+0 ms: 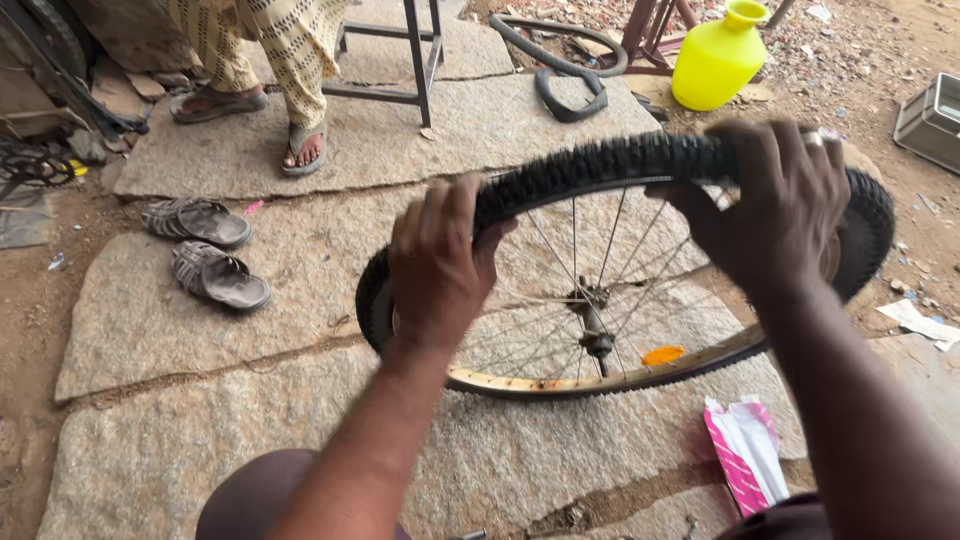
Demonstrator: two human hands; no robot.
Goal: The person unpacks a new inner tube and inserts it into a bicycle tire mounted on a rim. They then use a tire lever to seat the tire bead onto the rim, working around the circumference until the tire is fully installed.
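Both hands, left [437, 262] and right [783, 205], close around the bicycle wheel's [600, 330] black tyre [610, 160] at its top.

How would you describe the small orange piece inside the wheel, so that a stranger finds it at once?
Start from the bicycle wheel that both hands grip by its black knobby tyre, above the stone slabs. Look among the thin metal spokes, below the hub and near the lower rim. The orange reflector is a small flat oval, the only bright orange thing there.
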